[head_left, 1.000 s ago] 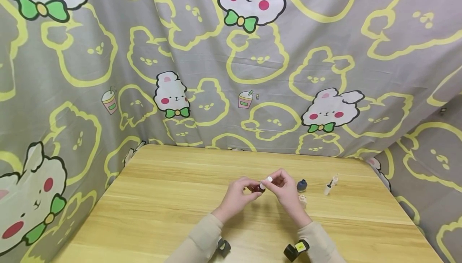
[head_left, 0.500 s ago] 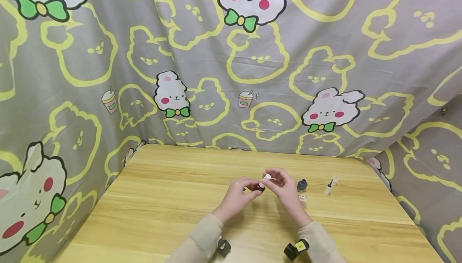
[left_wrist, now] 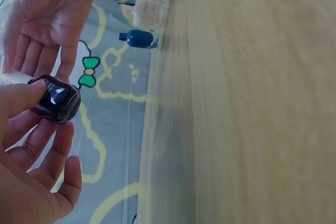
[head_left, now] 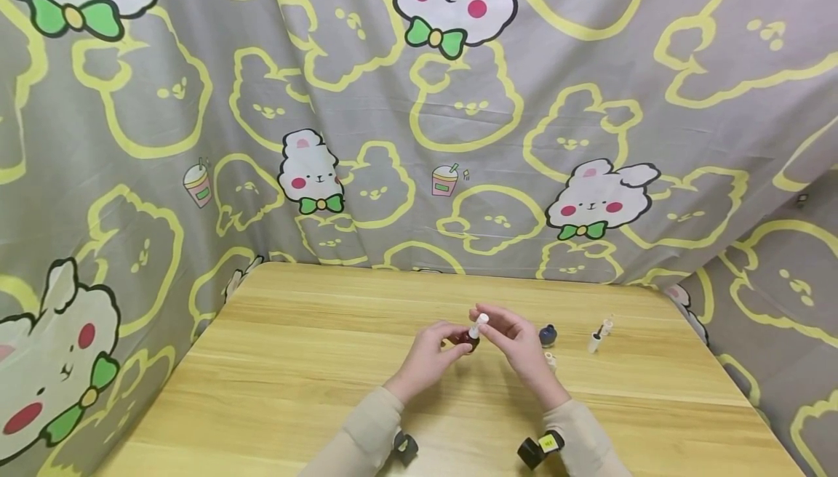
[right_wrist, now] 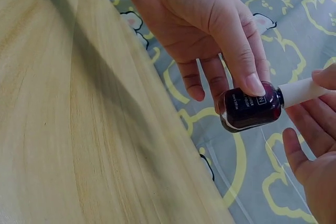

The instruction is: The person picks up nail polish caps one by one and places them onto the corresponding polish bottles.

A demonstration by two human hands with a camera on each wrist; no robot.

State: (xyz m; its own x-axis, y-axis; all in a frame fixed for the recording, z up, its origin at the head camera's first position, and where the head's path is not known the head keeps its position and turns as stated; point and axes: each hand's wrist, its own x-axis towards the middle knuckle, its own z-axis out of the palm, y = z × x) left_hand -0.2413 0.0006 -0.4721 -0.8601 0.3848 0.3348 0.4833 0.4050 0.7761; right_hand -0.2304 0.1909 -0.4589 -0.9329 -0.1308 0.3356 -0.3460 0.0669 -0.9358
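A dark red nail polish bottle [right_wrist: 249, 109] with a white cap [right_wrist: 302, 92] is held above the table, tilted. My left hand [head_left: 428, 357] pinches the glass body between thumb and fingers. The thumb of my right hand [head_left: 520, 350] touches the white cap, with its fingers around the far side. A short dark band of the bottle's neck shows below the cap in the right wrist view. Right of my right hand stand an open dark blue nail polish bottle [head_left: 548, 337] and a pale bottle [head_left: 551, 362], the latter partly hidden by the wrist.
Farther right on the wooden table [head_left: 314, 361], a white brush cap [head_left: 594, 342] lies with its dark brush toward a small clear-and-white piece [head_left: 608, 327]. A patterned grey curtain [head_left: 380, 113] hangs behind the table and along both sides.
My right hand's fingers have spread and shifted left around the cap. The cap has swung to the left and stands more upright; my left hand stays nearly still.
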